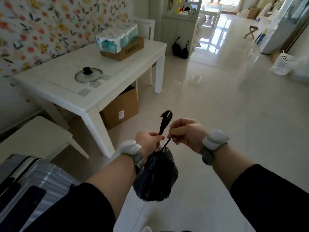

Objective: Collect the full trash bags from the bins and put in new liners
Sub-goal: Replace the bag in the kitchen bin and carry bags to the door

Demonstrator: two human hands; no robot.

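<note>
A small, bulging black trash bag [155, 178] of glossy, crinkled plastic hangs at 6 o'clock, its neck gathered between both hands above the floor. The left hand [148, 144] pinches a flat black drawstring loop [164, 122] that stands upward; the right hand [185, 134], fingers curled together, pinches a thin taut strand [164, 144] running down to the neck of the bag. The floor [217, 114] is pale, glossy tile with window glare toward 12 o'clock. At 10 o'clock a white rectangular table [87, 91] stands against floral wallpaper [50, 22], bearing a round glass pot lid [88, 75] and an open cardboard tray [123, 50] of wrapped paper rolls. A cardboard box [120, 111] sits beneath the table. Two tied black bags [180, 49] rest on the floor at 12 o'clock; a white perforated basket [282, 64] lies at 2 o'clock; a ribbed grey suitcase [31, 181] occupies 8 o'clock.
</note>
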